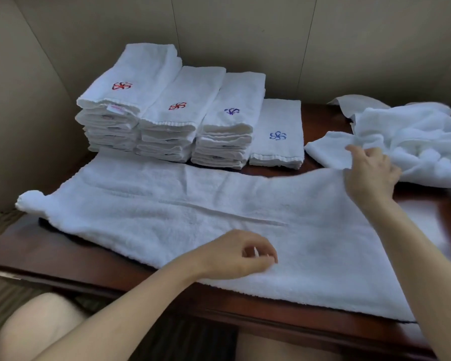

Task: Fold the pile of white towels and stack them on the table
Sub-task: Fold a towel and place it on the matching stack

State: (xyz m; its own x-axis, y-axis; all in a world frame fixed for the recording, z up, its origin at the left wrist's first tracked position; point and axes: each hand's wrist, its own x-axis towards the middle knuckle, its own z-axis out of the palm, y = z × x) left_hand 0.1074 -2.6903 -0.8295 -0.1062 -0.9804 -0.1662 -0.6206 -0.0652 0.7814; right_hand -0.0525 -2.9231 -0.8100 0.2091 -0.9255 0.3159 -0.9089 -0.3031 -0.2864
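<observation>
A white towel (182,207) lies spread across the dark wooden table (63,254) in front of me. My right hand (370,175) pinches its far right corner, lifted a little off the table. My left hand (242,254) hovers over the towel's near edge with fingers loosely curled and holds nothing. Behind the towel stand three stacks of folded white towels (167,118), topped with red or blue embroidered logos. A single folded towel (277,134) lies to their right. A crumpled pile of unfolded white towels (412,142) sits at the far right.
A beige panelled wall (245,29) rises right behind the stacks. The table's front edge (219,308) runs just above my knees (42,327). Striped carpet (0,290) shows at the left.
</observation>
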